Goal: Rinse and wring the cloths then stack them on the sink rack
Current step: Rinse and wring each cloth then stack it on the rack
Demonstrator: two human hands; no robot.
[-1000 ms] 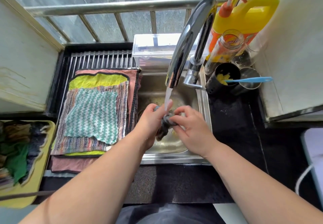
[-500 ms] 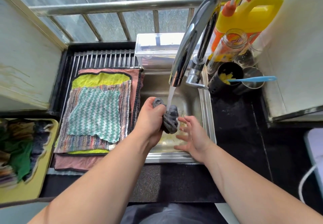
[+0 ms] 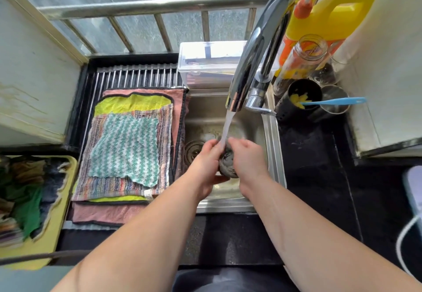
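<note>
Gripping bunched dark-grey cloth (image 3: pixel 226 165), long axis upright, btwn L hand (image 3: pixel 206 158) & R hand (image 3: pixel 246 154), 2 palms together; steel-bar sink rack (image 3: pixel 137 76) leftward, nearer L hand.

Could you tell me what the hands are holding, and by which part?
A bunched grey cloth, under the running water: the left hand grips its left side, the right hand its right side.

The faucet (image 3: pixel 258 50) at upper centre is seen as polished, mirror-glossy metal, the sink (image 3: pixel 275 154) as duller brushed steel. The rack (image 3: pixel 137 77) is formed of smooth metal rods. The stacked cloths (image 3: pixel 127 148) at centre left are shown as matt, nubbly woven fabric; the grey cloth (image 3: pixel 227 166) looks wet. The desk (image 3: pixel 315 166) is seen as dark, speckled, glossy stone, the jug (image 3: pixel 338 15) as shiny yellow plastic.
</note>
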